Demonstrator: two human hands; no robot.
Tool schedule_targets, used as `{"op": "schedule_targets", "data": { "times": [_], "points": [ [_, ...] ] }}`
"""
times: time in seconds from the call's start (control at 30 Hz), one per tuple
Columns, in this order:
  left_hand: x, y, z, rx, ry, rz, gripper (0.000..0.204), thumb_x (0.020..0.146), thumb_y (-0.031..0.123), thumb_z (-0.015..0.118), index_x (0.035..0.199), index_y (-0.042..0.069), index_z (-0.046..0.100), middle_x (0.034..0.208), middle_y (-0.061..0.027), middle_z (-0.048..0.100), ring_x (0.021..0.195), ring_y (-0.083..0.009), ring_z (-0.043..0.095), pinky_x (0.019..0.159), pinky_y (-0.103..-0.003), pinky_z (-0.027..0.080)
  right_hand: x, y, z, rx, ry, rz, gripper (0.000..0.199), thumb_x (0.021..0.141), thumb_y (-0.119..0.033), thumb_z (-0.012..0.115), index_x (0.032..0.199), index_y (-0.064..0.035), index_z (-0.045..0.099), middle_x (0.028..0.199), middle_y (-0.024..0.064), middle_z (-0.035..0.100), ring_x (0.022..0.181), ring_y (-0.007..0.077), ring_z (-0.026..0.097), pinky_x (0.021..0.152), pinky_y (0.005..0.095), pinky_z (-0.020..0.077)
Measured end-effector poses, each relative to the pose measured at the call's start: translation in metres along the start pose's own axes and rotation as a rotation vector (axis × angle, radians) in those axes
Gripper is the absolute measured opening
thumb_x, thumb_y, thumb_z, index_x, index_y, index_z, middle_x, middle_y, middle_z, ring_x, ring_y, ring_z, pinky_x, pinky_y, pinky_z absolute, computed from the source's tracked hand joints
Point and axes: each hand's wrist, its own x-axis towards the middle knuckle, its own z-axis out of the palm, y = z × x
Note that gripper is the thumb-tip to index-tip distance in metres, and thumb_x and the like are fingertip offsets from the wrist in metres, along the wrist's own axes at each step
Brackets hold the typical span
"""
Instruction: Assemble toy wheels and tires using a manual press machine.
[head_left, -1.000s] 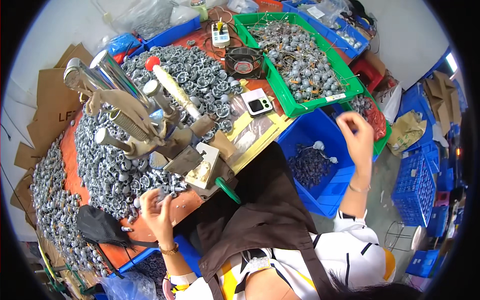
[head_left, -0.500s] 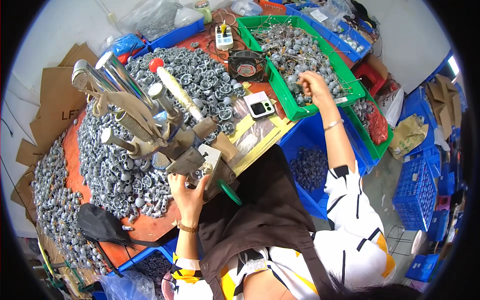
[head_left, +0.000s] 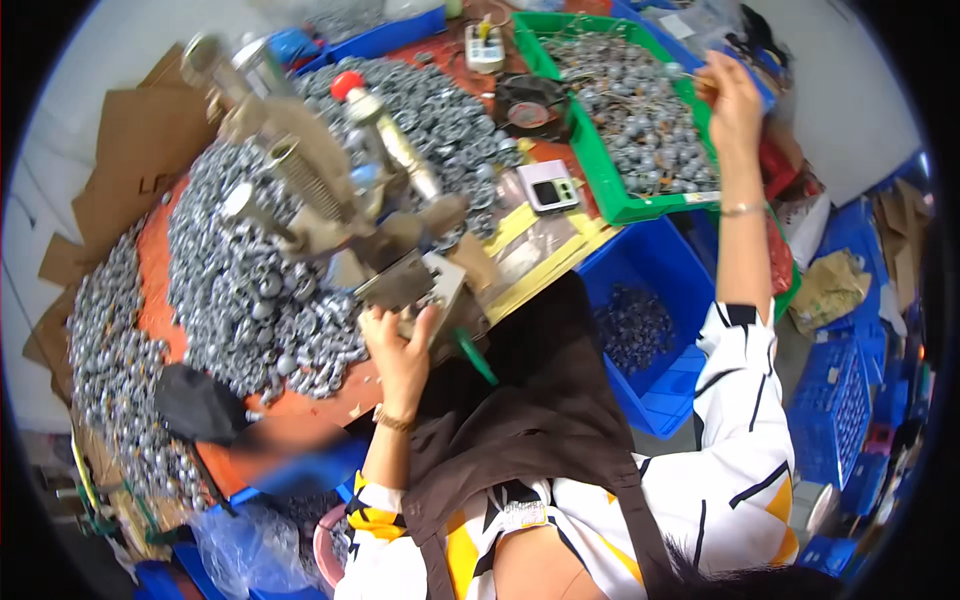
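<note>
My left hand (head_left: 398,350) rests at the base of a metal hand press (head_left: 385,245), below its slanted plate (head_left: 397,283). Thumb and fingers are apart, and small pale parts near the fingertips are blurred. On the far right, my right hand (head_left: 735,100) is raised over the edge of a green tray (head_left: 630,208). Its fingers are pinched on what looks like a thin stem with a grey ball (head_left: 673,70) at its end. Many similar grey ball pieces (head_left: 640,120) with thin stems fill that tray. The press lever has a red knob (head_left: 347,85).
Heaps of grey plastic parts (head_left: 230,270) cover the red table left of the press. A phone (head_left: 548,187), a small fan (head_left: 530,105) and a power strip (head_left: 484,48) sit beyond it. A blue bin (head_left: 655,395) with grey parts stands below the green tray.
My right hand has risen from the green tray toward the far right, with a stemmed ball piece seemingly in its fingers. My left hand stays at the press while the view has shifted.
</note>
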Motion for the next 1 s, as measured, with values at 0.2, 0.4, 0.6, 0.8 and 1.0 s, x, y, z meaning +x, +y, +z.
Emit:
{"op": "schedule_targets", "data": {
  "times": [0.2, 0.4, 0.6, 0.8, 1.0],
  "points": [
    [0.006, 0.018, -0.008, 0.015, -0.082, -0.025, 0.035, 0.075, 0.018, 0.078, 0.099, -0.002, 0.062, 0.109, -0.0193, 0.055, 0.101, -0.0359, 0.05, 0.088, -0.044, 0.041, -0.123, -0.074, 0.021, 0.177, -0.471, 0.04, 0.023, 0.097, -0.023, 0.056, 0.091, -0.0005, 0.058, 0.056, -0.0017, 0.045, 0.048, 0.0054, 0.043, 0.045, 0.0193, 0.0322],
    [0.01, -0.021, -0.05, 0.163, 0.148, 0.058, 0.035, 0.075, 0.014, 0.077, 0.104, 0.0, 0.064, 0.107, -0.0144, 0.061, 0.101, -0.0314, 0.054, 0.088, -0.04, 0.043, -0.242, -0.098, 0.037, 0.385, -0.982, 0.676, 0.01, 0.089, -0.004, 0.06, 0.082, 0.0021, 0.06, 0.069, 0.0102, 0.065, 0.058, 0.0116, 0.063, 0.052, 0.0207, 0.047],
    [0.034, -0.03, -0.058, 0.592, 0.058, 0.152, 0.027, 0.075, 0.018, 0.075, 0.097, 0.005, 0.066, 0.104, -0.0072, 0.062, 0.098, -0.0282, 0.053, 0.087, -0.041, 0.04, -0.307, -0.082, 0.086, 0.583, -1.353, 0.971, 0.014, 0.09, -0.002, 0.056, 0.076, 0.0005, 0.056, 0.064, 0.0064, 0.059, 0.058, 0.0122, 0.057, 0.054, 0.0228, 0.0426],
    [0.044, -0.037, -0.054, 0.661, 0.007, 0.225, 0.023, 0.078, 0.015, 0.07, 0.1, 0.008, 0.066, 0.097, -0.0041, 0.063, 0.096, -0.0244, 0.054, 0.085, -0.04, 0.04, -0.337, -0.066, 0.113, 0.562, -1.282, 1.06, 0.012, 0.1, -0.011, 0.049, 0.093, -0.0016, 0.054, 0.08, 0.0053, 0.063, 0.071, 0.0092, 0.061, 0.067, 0.0232, 0.049],
    [0.048, -0.043, -0.054, 0.543, 0.145, 0.31, 0.014, 0.085, 0.009, 0.065, 0.098, 0.005, 0.064, 0.087, -0.0092, 0.062, 0.084, -0.027, 0.059, 0.075, -0.038, 0.046, -0.351, -0.056, 0.122, 0.398, -1.285, 0.712, 0.016, 0.1, -0.016, 0.052, 0.092, -0.0018, 0.055, 0.083, 0.0042, 0.066, 0.077, 0.0091, 0.063, 0.07, 0.0232, 0.0506]
  ]
}}
